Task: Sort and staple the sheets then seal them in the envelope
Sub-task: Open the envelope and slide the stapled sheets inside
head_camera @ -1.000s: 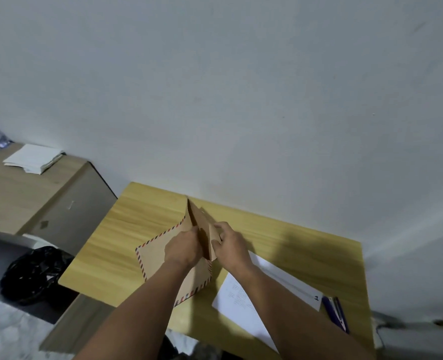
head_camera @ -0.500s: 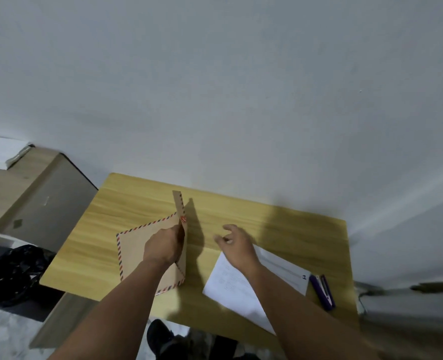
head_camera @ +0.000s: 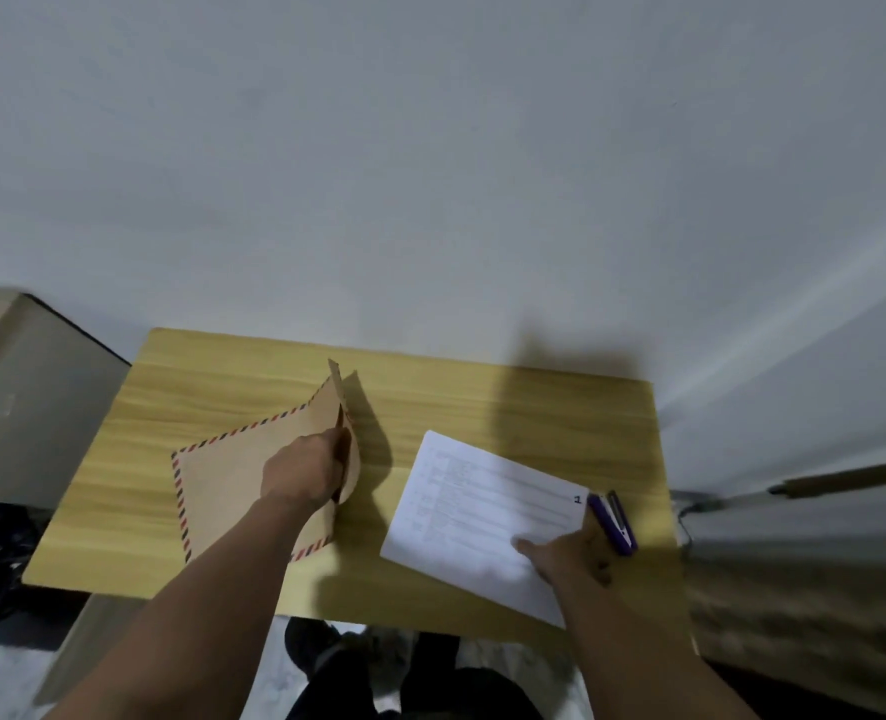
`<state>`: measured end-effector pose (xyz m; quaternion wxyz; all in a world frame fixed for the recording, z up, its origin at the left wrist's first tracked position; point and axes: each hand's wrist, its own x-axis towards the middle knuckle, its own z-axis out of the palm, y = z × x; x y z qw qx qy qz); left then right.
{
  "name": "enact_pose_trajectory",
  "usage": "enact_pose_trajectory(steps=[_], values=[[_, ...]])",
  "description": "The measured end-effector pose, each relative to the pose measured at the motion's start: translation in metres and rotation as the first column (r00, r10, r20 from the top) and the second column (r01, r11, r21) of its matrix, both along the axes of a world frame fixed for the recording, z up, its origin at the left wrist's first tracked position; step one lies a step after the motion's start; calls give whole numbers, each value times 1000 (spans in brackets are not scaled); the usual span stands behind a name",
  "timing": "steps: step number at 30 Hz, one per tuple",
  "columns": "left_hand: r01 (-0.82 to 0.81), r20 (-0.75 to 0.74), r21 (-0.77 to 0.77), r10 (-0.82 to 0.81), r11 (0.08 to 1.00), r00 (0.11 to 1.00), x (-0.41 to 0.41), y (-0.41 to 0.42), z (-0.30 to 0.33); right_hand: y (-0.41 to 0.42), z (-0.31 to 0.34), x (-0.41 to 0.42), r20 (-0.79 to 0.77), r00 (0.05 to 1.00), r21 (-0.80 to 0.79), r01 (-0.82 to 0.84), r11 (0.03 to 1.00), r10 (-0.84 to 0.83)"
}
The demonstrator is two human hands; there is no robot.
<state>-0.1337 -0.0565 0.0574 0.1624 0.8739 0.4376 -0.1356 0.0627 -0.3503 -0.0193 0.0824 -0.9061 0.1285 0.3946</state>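
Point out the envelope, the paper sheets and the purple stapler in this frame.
envelope (head_camera: 223,485), head view, on its brown face left of the hand.
paper sheets (head_camera: 472,506), head view, middle of the top page.
purple stapler (head_camera: 615,522), head view, on its body.

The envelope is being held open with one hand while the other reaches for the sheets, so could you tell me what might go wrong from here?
1. The left hand alone props the envelope mouth open; the flap could flop shut before the sheets arrive.
2. The right hand presses only the sheets' near corner; if they are not yet stapled, they may fan apart when lifted.
3. The stapler lies right beside that hand near the table edge and could be nudged off.
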Motion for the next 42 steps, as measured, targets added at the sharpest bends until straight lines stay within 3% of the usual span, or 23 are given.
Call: enact_pose_trajectory(steps=[6, 16, 24, 34, 39, 42], values=[[-7, -2, -13, 7, 1000, 1000, -4, -6, -8, 17, 4, -19, 5, 1000, -94, 18, 995, -18], [-35, 15, 0, 35, 999, 999, -14, -9, -11, 19, 3, -16, 27, 990, 21, 135, 991, -135], [-61, 33, 0, 61, 998, 998, -20, -7, -11, 13, -5, -17, 84, 993, 26, 83, 996, -85], [-90, 42, -17, 90, 996, 995, -30, -9, -11, 12, -1, -18, 102, 981, 225, 137, 965, -163], [-123, 79, -37, 126, 992, 989, -35, -9, -14, 22, 12, -6, 159, 984, 427, 4, 904, -80], [-132, 80, -42, 135, 990, 988, -33, -11, -17, 52, 31, 8, 239, 970, 530, -171, 831, 48]])
